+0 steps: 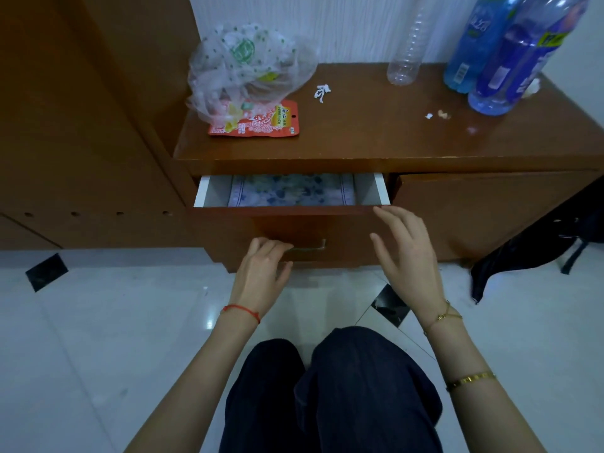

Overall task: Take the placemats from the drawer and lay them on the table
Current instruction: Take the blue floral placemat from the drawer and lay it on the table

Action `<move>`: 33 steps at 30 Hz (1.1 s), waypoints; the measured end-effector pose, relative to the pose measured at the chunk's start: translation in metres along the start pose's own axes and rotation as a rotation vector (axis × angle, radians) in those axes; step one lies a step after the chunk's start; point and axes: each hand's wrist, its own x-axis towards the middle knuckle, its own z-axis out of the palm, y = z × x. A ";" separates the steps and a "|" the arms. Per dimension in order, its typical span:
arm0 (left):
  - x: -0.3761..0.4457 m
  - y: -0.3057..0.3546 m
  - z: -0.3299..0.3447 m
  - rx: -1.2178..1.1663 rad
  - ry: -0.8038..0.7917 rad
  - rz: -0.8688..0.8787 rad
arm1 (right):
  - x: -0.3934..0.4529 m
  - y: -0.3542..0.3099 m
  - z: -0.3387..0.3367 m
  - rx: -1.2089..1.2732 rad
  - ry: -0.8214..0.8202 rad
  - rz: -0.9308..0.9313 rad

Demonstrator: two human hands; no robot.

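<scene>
A brown wooden surface (376,132) stands against a white wall over pale glossy floor tiles. At its 10 o'clock corner a clear plastic bag (245,67) lies on an orange packet (261,122); at 2 o'clock stand blue bottles (500,60) beside a clear bottle (407,44). Below, the drawer (291,209) is partly open, and blue-patterned placemats (292,191) lie flat inside. The left hand (261,273) curls its fingers on the drawer handle (309,246). The right hand (408,253) is open, fingers spread, holding nothing, fingertips at the drawer's front edge.
</scene>
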 end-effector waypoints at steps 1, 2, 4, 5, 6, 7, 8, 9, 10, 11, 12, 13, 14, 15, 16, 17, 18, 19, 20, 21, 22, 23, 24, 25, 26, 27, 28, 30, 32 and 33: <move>-0.007 0.001 -0.002 -0.002 0.005 0.015 | -0.005 -0.002 -0.003 -0.007 0.013 -0.004; -0.015 0.002 -0.003 -0.008 0.007 0.031 | -0.009 -0.003 -0.004 -0.012 0.015 -0.005; -0.032 0.007 -0.008 -0.023 0.000 0.053 | -0.017 -0.003 -0.006 -0.017 -0.002 0.003; -0.040 0.011 -0.012 -0.036 -0.007 0.059 | -0.021 -0.003 -0.006 -0.022 -0.010 0.007; -0.047 0.016 -0.017 -0.053 -0.006 0.059 | -0.026 -0.003 -0.007 -0.028 -0.013 0.012; -0.052 0.020 -0.023 -0.066 0.018 0.062 | -0.032 -0.004 -0.007 -0.032 -0.015 0.013; -0.056 0.025 -0.031 -0.076 0.060 0.070 | -0.036 -0.005 -0.008 -0.031 -0.021 0.013; -0.058 0.029 -0.040 -0.079 0.115 0.081 | -0.040 -0.007 -0.009 -0.028 -0.029 0.015; -0.058 0.033 -0.049 -0.075 0.169 0.090 | -0.043 -0.008 -0.010 -0.025 -0.039 0.019; -0.058 0.036 -0.058 -0.058 0.213 0.097 | -0.044 -0.009 -0.011 -0.023 -0.045 0.023; -0.056 0.038 -0.066 -0.030 0.242 0.098 | -0.045 -0.010 -0.011 -0.020 -0.050 0.027; -0.055 0.039 -0.071 0.002 0.257 0.092 | -0.045 -0.011 -0.012 -0.018 -0.054 0.032; -0.053 0.037 -0.074 0.033 0.261 0.077 | -0.046 -0.012 -0.013 -0.014 -0.058 0.037; -0.051 0.033 -0.076 0.062 0.255 0.056 | -0.046 -0.013 -0.015 -0.010 -0.063 0.039; -0.051 0.028 -0.077 0.085 0.243 0.029 | -0.047 -0.014 -0.016 -0.007 -0.069 0.039; -0.051 0.023 -0.077 0.100 0.228 0.003 | -0.049 -0.015 -0.017 -0.004 -0.072 0.037; -0.052 0.019 -0.077 0.104 0.214 -0.015 | -0.051 -0.017 -0.019 -0.004 -0.074 0.035; -0.054 0.015 -0.078 0.097 0.204 -0.025 | -0.054 -0.018 -0.020 -0.005 -0.075 0.033; -0.057 0.013 -0.078 0.082 0.197 -0.030 | -0.057 -0.019 -0.022 -0.005 -0.078 0.030; -0.060 0.013 -0.079 0.065 0.187 -0.036 | -0.059 -0.021 -0.023 -0.005 -0.082 0.027; -0.063 0.013 -0.081 0.048 0.172 -0.045 | -0.062 -0.022 -0.024 -0.003 -0.085 0.026; -0.065 0.014 -0.082 0.035 0.159 -0.056 | -0.063 -0.023 -0.025 -0.001 -0.090 0.029; -0.066 0.015 -0.083 0.027 0.153 -0.063 | -0.064 -0.024 -0.027 0.000 -0.095 0.037; -0.065 0.015 -0.084 0.021 0.154 -0.066 | -0.063 -0.025 -0.028 0.002 -0.096 0.050; -0.063 0.014 -0.085 0.013 0.157 -0.068 | -0.061 -0.027 -0.030 0.010 -0.093 0.066; -0.060 0.014 -0.086 0.003 0.163 -0.068 | -0.057 -0.029 -0.032 0.024 -0.087 0.079; -0.056 0.013 -0.088 -0.007 0.169 -0.067 | -0.053 -0.030 -0.034 0.041 -0.081 0.086; -0.046 0.012 -0.090 -0.014 0.173 -0.086 | -0.041 -0.034 -0.036 0.062 -0.081 0.092; -0.033 0.011 -0.094 -0.005 0.142 -0.145 | -0.026 -0.036 -0.036 0.070 -0.097 0.107; -0.026 0.009 -0.095 -0.003 0.116 -0.177 | -0.019 -0.037 -0.035 0.075 -0.104 0.115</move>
